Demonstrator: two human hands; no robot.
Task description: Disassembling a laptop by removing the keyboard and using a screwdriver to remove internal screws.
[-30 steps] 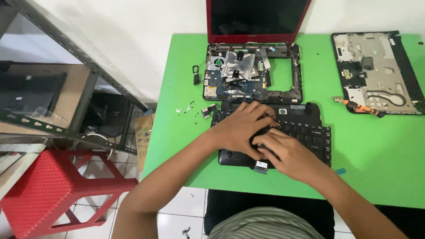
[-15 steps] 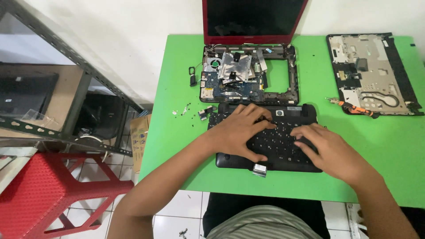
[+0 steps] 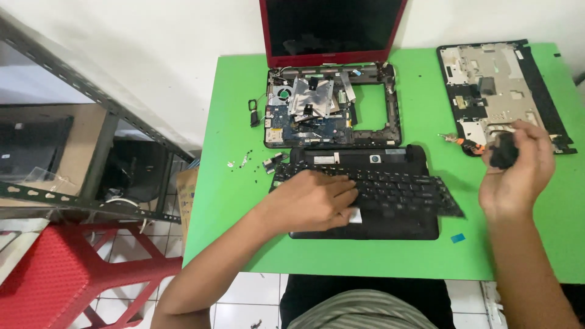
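Our left hand point(image 3: 317, 201) lies flat, fingers spread, on the black keyboard point(image 3: 390, 189) in front of the opened laptop point(image 3: 332, 106); our right hand point(image 3: 515, 164), raised right of the keyboard, has its fingers closed around a small black part point(image 3: 503, 150).

Even, bright indoor light falls from above, so the green surface point(image 3: 244, 183) glows saturated and shadows stay soft and short (a faint one sits under the left hand point(image 3: 317, 201)). The raised right hand point(image 3: 515, 167) and the dark object in its grip are smeared by motion blur. The laptop screen point(image 3: 332, 24) stays matt black without glare, and the metal rack point(image 3: 91, 103) bends slightly towards the frame's edge.
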